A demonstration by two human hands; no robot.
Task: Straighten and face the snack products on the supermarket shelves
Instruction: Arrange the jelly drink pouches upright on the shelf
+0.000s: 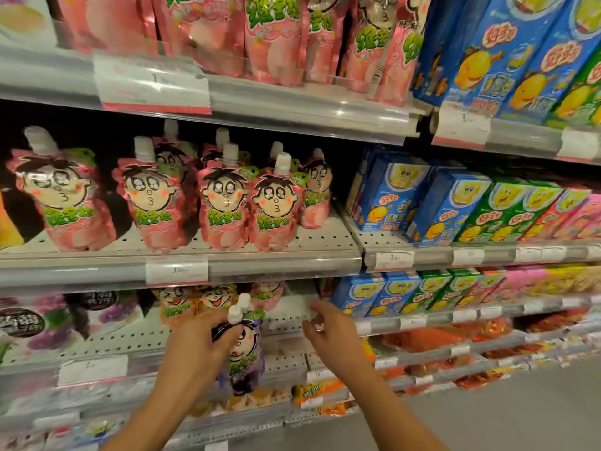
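1. Left hand (198,349) gripped purple pouches (242,356) near their white caps (239,309), upright before the lower shelf (286,320).
2. Right hand (331,333) hovered just beside them, fingers loosely curled, holding nothing.
3. Pink pouches (221,206) stood on the middle shelf (260,265); blue boxes (390,196) stood rightward.

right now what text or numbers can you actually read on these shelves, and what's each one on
"维多粒", green letters, on the pink pouches of the middle shelf.
"好多鱼", on the blue boxes to the right.
"1", leading digit only, on the top shelf's price tag; the rest is blurred.
"3", leading digit only, on the price tag under the blue boxes.
Green lettering on the purple pouch gripped by the left hand: too blurred.
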